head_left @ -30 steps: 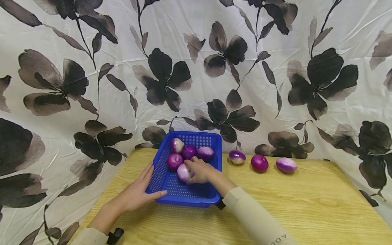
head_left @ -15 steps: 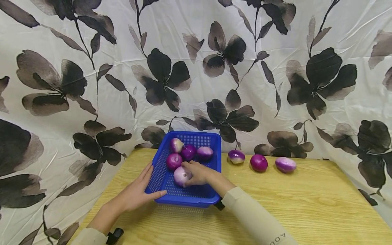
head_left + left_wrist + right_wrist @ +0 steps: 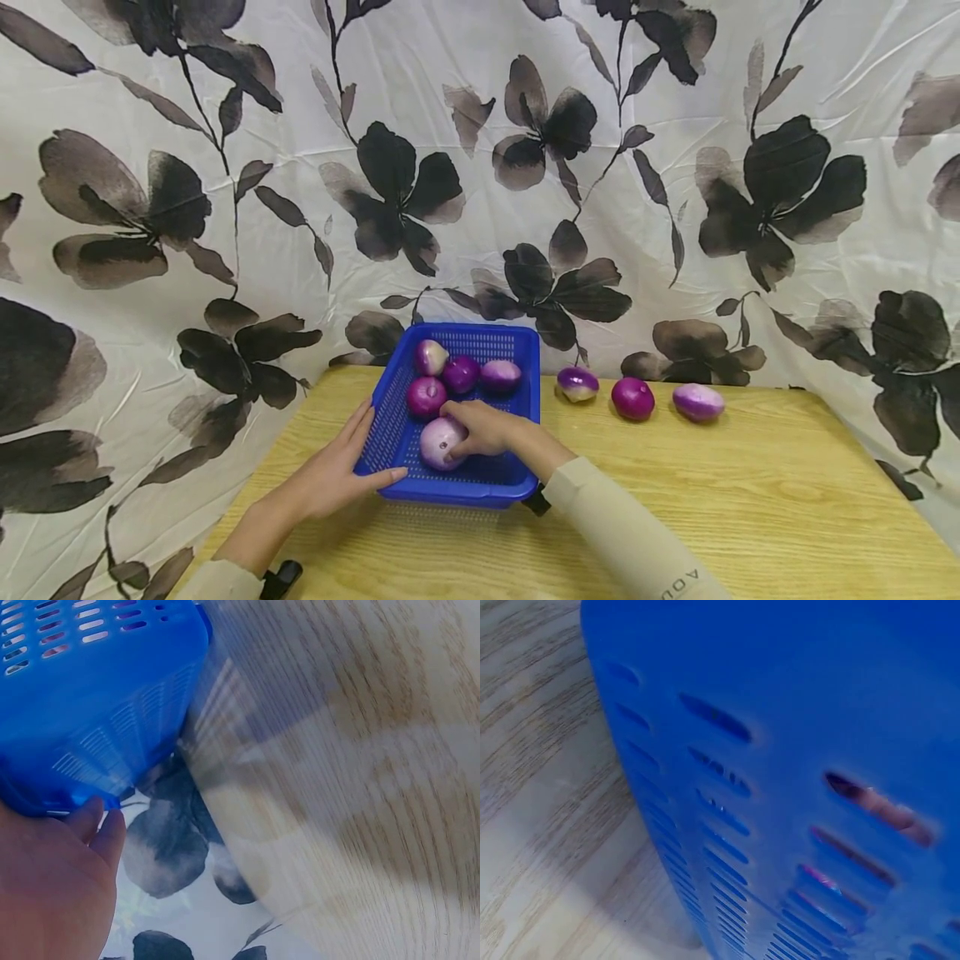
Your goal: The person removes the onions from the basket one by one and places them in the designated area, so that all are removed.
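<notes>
Inside a blue plastic basket (image 3: 459, 495) in the head view, my right hand (image 3: 483, 428) grips a pale purple onion (image 3: 441, 443) from its right side. The thumb lies at the onion's near side and the fingers at its far side. My left hand (image 3: 336, 468) rests against the basket's left side, fingers straight along the rim and thumb on the near rim. Fingers of that hand (image 3: 60, 877) touch the basket edge in the left wrist view. Beyond the gripped onion sit several others, including a dark purple onion (image 3: 461, 374). The basket wall (image 3: 780, 660) mostly hides the right hand in the right wrist view.
Three more onions stand in a row on the wooden table (image 3: 720, 500), right of the basket: a purple and white one (image 3: 577, 384), a magenta one (image 3: 633, 399) and a pale one (image 3: 698, 402). A flower-printed cloth (image 3: 450, 167) hangs behind the table.
My right hand has moved the gripped onion slightly left and nearer within the basket, and it has turned so its dark end spot shows. The left hand has stayed at the rim.
</notes>
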`<state>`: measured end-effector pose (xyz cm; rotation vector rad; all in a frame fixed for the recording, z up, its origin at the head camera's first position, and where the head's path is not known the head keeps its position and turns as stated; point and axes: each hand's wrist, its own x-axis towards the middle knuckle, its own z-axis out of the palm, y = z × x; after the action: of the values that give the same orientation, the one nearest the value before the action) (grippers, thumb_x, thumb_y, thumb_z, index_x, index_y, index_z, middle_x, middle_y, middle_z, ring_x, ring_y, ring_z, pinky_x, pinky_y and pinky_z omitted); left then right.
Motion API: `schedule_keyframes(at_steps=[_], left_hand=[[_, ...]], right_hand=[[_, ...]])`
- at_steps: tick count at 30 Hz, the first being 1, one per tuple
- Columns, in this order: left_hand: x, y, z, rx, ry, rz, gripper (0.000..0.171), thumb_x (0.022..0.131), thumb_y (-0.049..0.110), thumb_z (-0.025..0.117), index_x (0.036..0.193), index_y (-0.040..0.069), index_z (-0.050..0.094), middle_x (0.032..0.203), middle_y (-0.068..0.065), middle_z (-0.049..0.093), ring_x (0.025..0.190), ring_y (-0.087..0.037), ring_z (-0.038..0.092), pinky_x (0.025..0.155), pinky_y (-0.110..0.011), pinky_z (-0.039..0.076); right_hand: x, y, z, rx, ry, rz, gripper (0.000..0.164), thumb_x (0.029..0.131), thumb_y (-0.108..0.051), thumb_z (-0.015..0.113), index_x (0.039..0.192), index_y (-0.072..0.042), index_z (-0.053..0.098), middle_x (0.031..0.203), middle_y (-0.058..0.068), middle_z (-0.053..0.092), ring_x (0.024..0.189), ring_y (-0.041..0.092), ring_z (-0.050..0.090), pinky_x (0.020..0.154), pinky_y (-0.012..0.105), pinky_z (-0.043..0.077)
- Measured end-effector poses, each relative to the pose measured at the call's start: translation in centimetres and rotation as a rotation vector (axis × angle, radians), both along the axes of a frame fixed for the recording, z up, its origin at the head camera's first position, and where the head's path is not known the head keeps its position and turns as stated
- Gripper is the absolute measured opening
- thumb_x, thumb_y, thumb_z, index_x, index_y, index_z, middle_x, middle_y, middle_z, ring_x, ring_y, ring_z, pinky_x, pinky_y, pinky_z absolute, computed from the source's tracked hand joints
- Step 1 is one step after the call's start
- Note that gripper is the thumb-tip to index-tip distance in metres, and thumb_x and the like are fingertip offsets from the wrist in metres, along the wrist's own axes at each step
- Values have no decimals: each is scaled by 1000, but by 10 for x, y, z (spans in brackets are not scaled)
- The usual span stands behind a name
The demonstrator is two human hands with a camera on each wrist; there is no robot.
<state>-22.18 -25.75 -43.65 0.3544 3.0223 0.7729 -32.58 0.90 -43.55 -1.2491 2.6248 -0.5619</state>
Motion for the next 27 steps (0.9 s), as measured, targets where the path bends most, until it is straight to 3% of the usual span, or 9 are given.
schedule_keyframes(at_steps=[6, 15, 27], left_hand=[[0, -1, 0, 9, -14, 3, 121, 85, 77, 62, 165, 8, 3, 173, -11, -1, 149, -49, 26, 113, -67, 31], [0, 0, -3, -2, -9, -2, 121, 85, 77, 63, 165, 7, 5, 172, -11, 1, 148, -49, 29, 113, -67, 33], [-1, -2, -2, -2, 2, 1, 121, 85, 76, 63, 165, 8, 4, 172, -11, 1, 149, -49, 27, 113, -67, 32]], right_hand=[[-1, 0, 0, -28, -24, 16, 56, 91, -26, 80, 137, -9, 53, 128, 8, 66, 115, 17, 62, 101, 31, 50], [4, 6, 3, -159, 45, 34, 64, 87, -29, 83, 138, -3, 54, 127, 11, 68, 114, 19, 64, 100, 32, 51], [31, 39, 37, -304, 115, 3, 62, 88, -26, 82, 138, -2, 55, 130, 12, 66, 118, 22, 63, 103, 38, 50]])
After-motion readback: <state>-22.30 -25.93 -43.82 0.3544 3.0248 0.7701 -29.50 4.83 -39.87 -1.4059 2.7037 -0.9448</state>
